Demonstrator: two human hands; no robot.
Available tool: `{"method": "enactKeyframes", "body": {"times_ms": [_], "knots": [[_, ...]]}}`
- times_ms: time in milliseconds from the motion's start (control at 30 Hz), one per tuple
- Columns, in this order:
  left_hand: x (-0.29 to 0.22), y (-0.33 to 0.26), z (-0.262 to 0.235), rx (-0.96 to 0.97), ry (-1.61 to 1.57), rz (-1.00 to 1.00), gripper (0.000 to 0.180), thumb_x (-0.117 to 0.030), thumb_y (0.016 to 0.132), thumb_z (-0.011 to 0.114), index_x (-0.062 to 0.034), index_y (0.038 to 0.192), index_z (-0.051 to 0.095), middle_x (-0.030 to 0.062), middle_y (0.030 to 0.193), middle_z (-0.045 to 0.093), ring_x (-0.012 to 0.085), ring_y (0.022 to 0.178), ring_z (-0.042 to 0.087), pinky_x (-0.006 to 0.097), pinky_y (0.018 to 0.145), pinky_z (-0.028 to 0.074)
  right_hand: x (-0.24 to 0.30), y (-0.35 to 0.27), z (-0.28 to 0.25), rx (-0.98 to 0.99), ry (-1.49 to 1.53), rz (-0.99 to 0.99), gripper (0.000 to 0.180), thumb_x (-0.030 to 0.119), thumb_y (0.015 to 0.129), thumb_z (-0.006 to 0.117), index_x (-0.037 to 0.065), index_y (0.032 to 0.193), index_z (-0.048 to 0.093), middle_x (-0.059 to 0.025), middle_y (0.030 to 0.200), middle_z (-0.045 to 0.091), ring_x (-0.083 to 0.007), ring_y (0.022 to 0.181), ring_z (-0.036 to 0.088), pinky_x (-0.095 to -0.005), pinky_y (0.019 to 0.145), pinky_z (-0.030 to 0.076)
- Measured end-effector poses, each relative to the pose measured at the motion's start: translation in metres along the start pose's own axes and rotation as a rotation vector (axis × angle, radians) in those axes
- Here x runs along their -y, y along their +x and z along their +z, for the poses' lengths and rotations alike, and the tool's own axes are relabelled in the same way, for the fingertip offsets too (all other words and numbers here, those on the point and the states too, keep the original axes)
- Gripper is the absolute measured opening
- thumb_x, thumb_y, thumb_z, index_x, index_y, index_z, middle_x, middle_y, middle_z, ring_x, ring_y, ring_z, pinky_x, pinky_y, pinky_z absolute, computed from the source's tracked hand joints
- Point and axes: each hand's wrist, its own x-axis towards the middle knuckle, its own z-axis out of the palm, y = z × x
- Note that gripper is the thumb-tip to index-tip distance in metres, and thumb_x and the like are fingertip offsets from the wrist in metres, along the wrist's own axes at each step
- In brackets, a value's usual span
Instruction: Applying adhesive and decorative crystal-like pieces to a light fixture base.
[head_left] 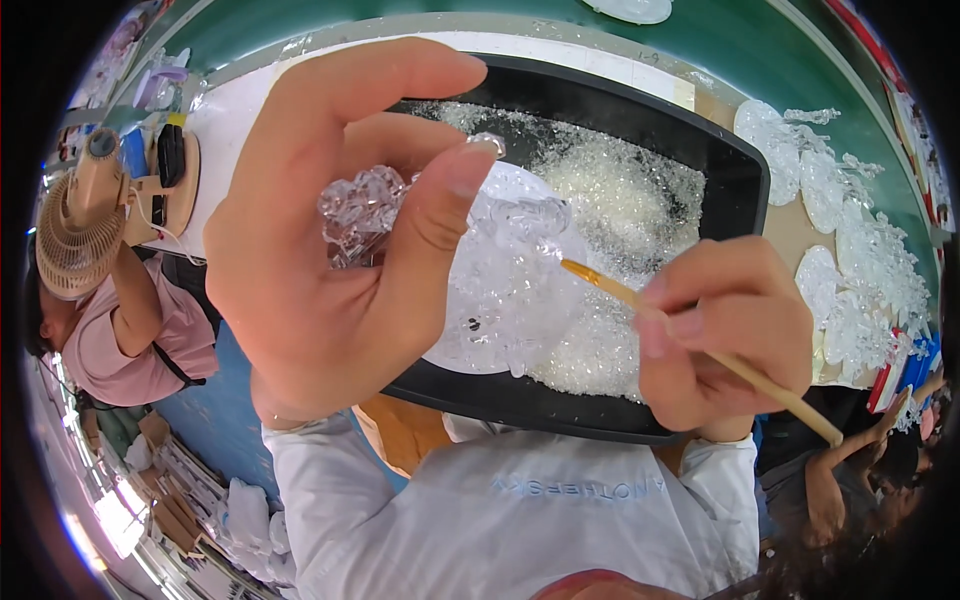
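Observation:
My left hand (310, 230) is closed, its fingers curled round a clear, lumpy plastic piece (365, 205) that shows inside the curl. A small shiny clear bit (488, 143) sits at the thumb tip. Just past the thumb is a round translucent disc (505, 290) with clear moulded shapes on it; whether it joins the piece in my palm is hidden. My right hand (730, 335) pinches a thin paintbrush (620, 290) with a light wooden handle. Its tip points left, at or very near the disc's clear shapes. Beneath both hands lies a black tray (735, 175) of glittery clear granules (625, 200).
Several clear discs and branching clear pieces (860, 270) lie at the right of the table. A beige fan (85, 225) stands at the far left, with a person in a pink top (140, 320) behind it. Another person's arm (825, 490) shows at the lower right.

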Motion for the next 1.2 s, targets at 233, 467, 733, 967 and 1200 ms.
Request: {"method": "enactKeyframes", "body": {"times_ms": [233, 467, 733, 967, 1200], "knots": [[-0.001, 0.001, -0.002, 0.004, 0.054, 0.066, 0.032, -0.001, 0.09, 0.068, 0.0069, 0.118, 0.056, 0.0154, 0.084, 0.07, 0.0132, 0.064, 0.061, 0.022, 0.061, 0.048, -0.01, -0.001, -0.003, 0.187, 0.174, -0.197, 0.024, -0.003, 0.057, 0.073, -0.002, 0.08, 0.065, -0.0148, 0.074, 0.061, -0.0217, 0.054, 0.06, -0.0266, 0.043, 0.046], [0.002, 0.001, -0.003, 0.002, 0.002, 0.15, 0.029, 0.001, 0.09, 0.066, 0.0074, 0.116, 0.055, 0.019, 0.087, 0.07, 0.0154, 0.064, 0.062, 0.023, 0.059, 0.049, -0.013, 0.0, -0.003, 0.257, 0.196, -0.27, 0.018, -0.003, 0.064, 0.072, -0.003, 0.081, 0.065, -0.0168, 0.074, 0.065, -0.0225, 0.052, 0.062, -0.029, 0.044, 0.051], [0.0, 0.006, -0.002, 0.103, -0.243, -0.003, 0.024, -0.002, 0.094, 0.063, 0.0054, 0.115, 0.055, 0.0143, 0.097, 0.069, 0.0149, 0.077, 0.065, 0.026, 0.073, 0.053, 0.006, 0.006, -0.024, -0.021, 0.155, -0.37, 0.014, 0.0, 0.068, 0.066, 0.0, 0.082, 0.065, -0.0116, 0.075, 0.062, -0.0231, 0.055, 0.059, -0.0314, 0.045, 0.048], [-0.048, 0.039, 0.025, 0.355, -0.387, 0.067, 0.022, -0.003, 0.095, 0.061, 0.0045, 0.115, 0.055, 0.0145, 0.111, 0.064, 0.0162, 0.092, 0.064, 0.028, 0.083, 0.051, 0.049, -0.043, -0.111, -0.334, -0.275, -0.3, 0.028, 0.015, 0.095, 0.045, -0.004, 0.087, 0.066, -0.0193, 0.079, 0.07, -0.025, 0.06, 0.059, -0.0301, 0.055, 0.048], [-0.087, 0.111, 0.109, 0.457, -0.325, 0.099, 0.018, -0.008, 0.095, 0.061, 0.0023, 0.11, 0.061, 0.0063, 0.09, 0.067, 0.0114, 0.081, 0.066, 0.027, 0.069, 0.053, 0.052, -0.132, -0.162, -0.533, -0.472, 0.066, 0.026, 0.009, 0.095, 0.044, -0.006, 0.093, 0.066, -0.0242, 0.101, 0.069, -0.0197, 0.063, 0.058, -0.0272, 0.066, 0.046]]}}
